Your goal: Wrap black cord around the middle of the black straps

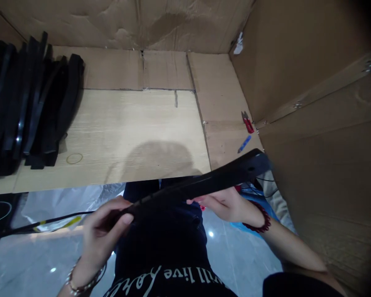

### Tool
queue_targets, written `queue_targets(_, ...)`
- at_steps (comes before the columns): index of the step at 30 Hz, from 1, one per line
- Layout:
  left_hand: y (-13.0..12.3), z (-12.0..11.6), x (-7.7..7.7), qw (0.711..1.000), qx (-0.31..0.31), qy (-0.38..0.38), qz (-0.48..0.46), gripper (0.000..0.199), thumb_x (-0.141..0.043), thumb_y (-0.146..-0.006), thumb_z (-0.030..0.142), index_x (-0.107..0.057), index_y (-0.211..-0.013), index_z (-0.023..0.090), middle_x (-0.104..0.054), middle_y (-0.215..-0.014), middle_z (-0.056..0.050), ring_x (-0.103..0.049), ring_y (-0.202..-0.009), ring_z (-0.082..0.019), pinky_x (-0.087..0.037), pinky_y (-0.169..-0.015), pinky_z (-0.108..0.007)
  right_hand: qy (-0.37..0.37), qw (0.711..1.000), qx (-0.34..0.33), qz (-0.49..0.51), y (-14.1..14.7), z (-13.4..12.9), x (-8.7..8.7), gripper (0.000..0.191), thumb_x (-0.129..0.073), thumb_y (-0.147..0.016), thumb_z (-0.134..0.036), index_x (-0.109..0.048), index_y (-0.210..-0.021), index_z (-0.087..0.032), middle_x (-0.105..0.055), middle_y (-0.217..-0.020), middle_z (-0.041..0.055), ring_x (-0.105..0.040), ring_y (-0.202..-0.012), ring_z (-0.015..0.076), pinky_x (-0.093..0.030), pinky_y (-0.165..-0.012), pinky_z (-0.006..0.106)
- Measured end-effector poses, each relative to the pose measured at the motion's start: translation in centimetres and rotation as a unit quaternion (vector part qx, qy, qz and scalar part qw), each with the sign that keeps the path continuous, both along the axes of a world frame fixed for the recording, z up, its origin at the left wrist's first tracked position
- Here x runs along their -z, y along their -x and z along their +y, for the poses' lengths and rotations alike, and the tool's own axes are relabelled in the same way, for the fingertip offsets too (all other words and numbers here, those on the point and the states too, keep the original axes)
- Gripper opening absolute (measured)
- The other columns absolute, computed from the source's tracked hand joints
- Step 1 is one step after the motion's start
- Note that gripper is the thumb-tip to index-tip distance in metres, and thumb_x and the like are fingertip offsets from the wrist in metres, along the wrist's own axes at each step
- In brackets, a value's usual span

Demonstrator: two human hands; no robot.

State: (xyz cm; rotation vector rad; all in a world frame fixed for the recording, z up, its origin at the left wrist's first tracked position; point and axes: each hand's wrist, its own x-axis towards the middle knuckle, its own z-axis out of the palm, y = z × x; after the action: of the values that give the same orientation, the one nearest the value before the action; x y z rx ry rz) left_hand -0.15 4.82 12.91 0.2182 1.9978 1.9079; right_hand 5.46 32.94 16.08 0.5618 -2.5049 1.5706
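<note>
A long, curved black strip (204, 184) is held over my lap, slanting up to the right, with a small hole near its far right end. My left hand (106, 225) pinches its lower left end between thumb and fingers. Under the strip's right half is my right hand (222, 203), palm partly turned up and fingers reaching beneath it; the fingertips are partly hidden, and whether they grip the strip cannot be made out. A pile of similar black strips (34, 103) lies at the left of the cardboard-covered table (136, 119).
Red-handled snips (247, 123) and a blue pen-like item (244, 144) lie at the table's right edge. A rubber band (74, 158) lies beside the pile. Cardboard walls (321, 165) rise at the right and back. Clear plastic (64, 202) hangs below the front edge.
</note>
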Motion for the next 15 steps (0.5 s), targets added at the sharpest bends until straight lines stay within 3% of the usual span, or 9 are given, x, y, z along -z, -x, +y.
queue_targets(3, -1.4, 2.5, 0.1, 0.986, 0.026, -0.091, -0.141, 0.014, -0.071, -0.082, 0.035, -0.066, -0.086, 0.022, -0.060, -0.074, 0.001, -0.045, -0.039, -0.004, -0.029, -0.034, -0.016, 0.166, 0.981, 0.100, 0.011, 0.2, -1.3, 2.5, 0.014, -0.049, -0.098, -0.023, -0.063, -0.100, -0.024, -0.056, -0.055, -0.0061, -0.052, -0.043, 0.0092, -0.042, -0.040, 0.021)
queue_targets(5, -2.1, 4.6, 0.0, 0.971, 0.017, -0.125, -0.202, 0.017, -0.068, -0.084, 0.037, -0.061, -0.086, 0.021, -0.059, -0.069, 0.003, -0.044, -0.037, -0.003, -0.028, -0.035, -0.014, 0.269, 0.949, 0.166, -0.008, 0.9, -2.5, 3.7, 0.022, -0.052, -0.098, -0.029, -0.054, -0.120, -0.029, -0.043, -0.047, -0.0115, -0.038, -0.033, 0.0082, -0.032, -0.032, 0.020)
queue_targets(7, -2.4, 6.5, -0.2, 0.963, -0.008, -0.144, -0.229, 0.022, -0.069, -0.084, 0.039, -0.056, -0.085, 0.021, -0.060, -0.067, 0.004, -0.045, -0.037, -0.003, -0.030, -0.037, -0.014, 0.327, 0.918, 0.223, 0.001, 2.0, -3.5, 4.7, 0.033, -0.055, -0.096, -0.031, -0.046, -0.128, -0.034, -0.038, -0.046, -0.0133, -0.033, -0.031, 0.0081, -0.030, -0.032, 0.020)
queue_targets(12, -2.7, 9.2, -0.2, 0.954, -0.040, -0.152, -0.257, 0.028, -0.069, -0.083, 0.041, -0.049, -0.084, 0.021, -0.061, -0.068, 0.005, -0.050, -0.038, -0.006, -0.034, -0.036, -0.015, 0.397, 0.864, 0.308, 0.030, 5.1, -4.2, 6.3, 0.013, -0.059, -0.092, -0.038, -0.057, -0.101, -0.029, -0.040, -0.049, -0.0105, -0.037, -0.036, 0.0069, -0.029, -0.036, 0.019)
queue_targets(15, -2.9, 9.3, 0.3, 0.951, -0.044, -0.143, -0.271, 0.030, -0.069, -0.082, 0.042, -0.048, -0.084, 0.021, -0.062, -0.070, 0.004, -0.054, -0.041, -0.008, -0.036, -0.036, -0.016, 0.435, 0.833, 0.342, 0.005, 6.2, -4.3, 6.6, 0.018, -0.063, -0.088, -0.039, -0.058, -0.084, -0.022, -0.045, -0.056, -0.0080, -0.033, -0.040, 0.0046, -0.024, -0.037, 0.018)
